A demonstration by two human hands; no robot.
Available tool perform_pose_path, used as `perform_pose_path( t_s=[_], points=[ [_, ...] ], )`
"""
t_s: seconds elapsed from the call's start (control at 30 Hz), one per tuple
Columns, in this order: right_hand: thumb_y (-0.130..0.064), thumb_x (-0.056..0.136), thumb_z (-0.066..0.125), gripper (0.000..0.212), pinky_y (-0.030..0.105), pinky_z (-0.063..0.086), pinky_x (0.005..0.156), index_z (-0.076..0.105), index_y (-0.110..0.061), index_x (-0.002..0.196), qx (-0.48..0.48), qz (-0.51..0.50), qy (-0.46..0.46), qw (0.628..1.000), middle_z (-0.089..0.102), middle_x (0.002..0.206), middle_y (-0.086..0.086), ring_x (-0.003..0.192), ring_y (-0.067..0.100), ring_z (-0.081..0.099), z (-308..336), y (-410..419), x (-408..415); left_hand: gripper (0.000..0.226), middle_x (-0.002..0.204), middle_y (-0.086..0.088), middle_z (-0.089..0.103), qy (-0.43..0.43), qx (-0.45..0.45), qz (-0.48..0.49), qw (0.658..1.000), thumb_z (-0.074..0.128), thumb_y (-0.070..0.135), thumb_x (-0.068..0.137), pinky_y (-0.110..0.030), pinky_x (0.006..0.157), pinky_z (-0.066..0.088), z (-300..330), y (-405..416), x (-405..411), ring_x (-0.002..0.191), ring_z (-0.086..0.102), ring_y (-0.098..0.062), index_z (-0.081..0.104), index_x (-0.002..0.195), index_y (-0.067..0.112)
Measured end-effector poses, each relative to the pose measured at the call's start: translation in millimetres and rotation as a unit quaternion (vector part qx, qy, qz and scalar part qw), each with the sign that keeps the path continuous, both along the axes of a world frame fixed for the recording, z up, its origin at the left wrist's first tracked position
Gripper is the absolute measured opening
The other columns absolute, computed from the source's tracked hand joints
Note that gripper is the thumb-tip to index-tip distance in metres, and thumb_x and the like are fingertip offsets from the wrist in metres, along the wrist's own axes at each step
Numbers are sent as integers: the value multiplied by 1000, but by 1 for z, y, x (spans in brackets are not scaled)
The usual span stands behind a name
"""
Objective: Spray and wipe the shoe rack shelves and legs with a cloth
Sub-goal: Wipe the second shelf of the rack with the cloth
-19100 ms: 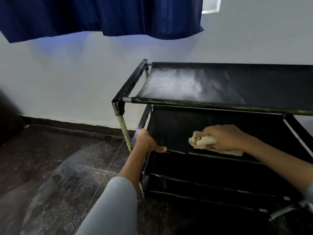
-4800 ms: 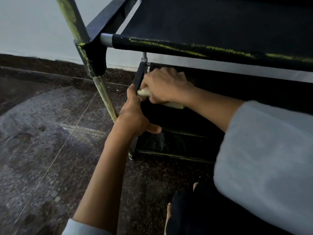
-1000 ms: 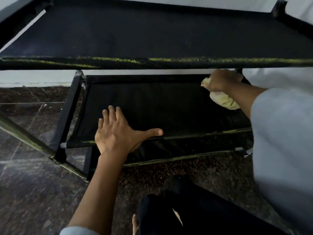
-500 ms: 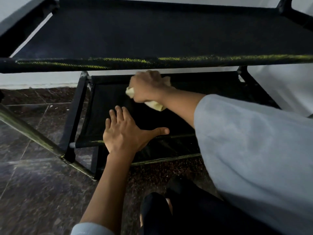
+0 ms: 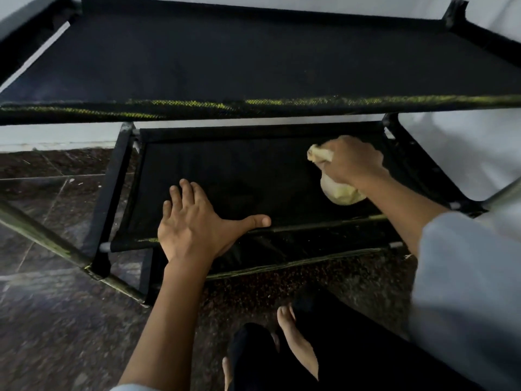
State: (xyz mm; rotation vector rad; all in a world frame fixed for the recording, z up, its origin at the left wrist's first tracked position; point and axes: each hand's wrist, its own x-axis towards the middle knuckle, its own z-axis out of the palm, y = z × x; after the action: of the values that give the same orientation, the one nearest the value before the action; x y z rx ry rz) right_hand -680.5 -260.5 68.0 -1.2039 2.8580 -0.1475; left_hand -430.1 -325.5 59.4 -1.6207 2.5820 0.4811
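Wiping the middle shelf (image 5: 253, 170) of a black shoe rack (image 5: 253, 60) on speckled dark floor (image 5: 56, 334).
Right hand (image 5: 351, 162) gripping a bunched yellow cloth (image 5: 339, 190); left hand (image 5: 194, 224) lying flat, fingers spread, pressing the shelf's front edge, white wall (image 5: 465, 150) behind.

Pale grey sleeves (image 5: 465, 292), black trousers (image 5: 352, 348) (feet bare)

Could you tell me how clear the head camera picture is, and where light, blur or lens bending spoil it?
Head view: dim overall; the black middle shelf shows almost no texture. The top shelf's front bar bows from wide-angle distortion. The right hand and its yellow cloth are slightly smeared; the left hand is sharper.
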Motion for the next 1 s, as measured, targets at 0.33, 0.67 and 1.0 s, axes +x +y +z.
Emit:
perform_pose_path(
  t_s=[0.33, 0.67, 1.0],
  points=[
    [-28, 82, 60, 38, 26, 36, 64, 61, -47, 114, 17, 406, 35, 913, 59, 115, -16, 97, 15, 61, 14, -23, 98, 159, 159, -9, -4, 0, -2, -5, 1000, 24, 102, 25, -39, 118, 7, -2, 0, -1, 147, -3, -23, 1, 151, 7],
    [-38, 85, 65, 35, 42, 50, 80, 60, -46, 118, 60, 176, -48, 981, 56, 114, -9, 103, 24, 59, 12, 44, -20, 163, 158, -12, -10, -25, -4, -35, 999, 23, 104, 24, -40, 118, 3, 2, 4, 3, 146, -8, -26, -7, 149, 5],
    [-40, 76, 67, 36, 35, 50, 83, 66, -38, 112, 4, 305, -75, 949, 62, 112, -6, 102, 22, 61, 12, -60, 91, 165, 158, -12, -10, -32, 5, -30, 999, 22, 104, 20, -40, 118, 3, 0, 3, -1, 146, -9, -26, -7, 150, 6]
  ],
)
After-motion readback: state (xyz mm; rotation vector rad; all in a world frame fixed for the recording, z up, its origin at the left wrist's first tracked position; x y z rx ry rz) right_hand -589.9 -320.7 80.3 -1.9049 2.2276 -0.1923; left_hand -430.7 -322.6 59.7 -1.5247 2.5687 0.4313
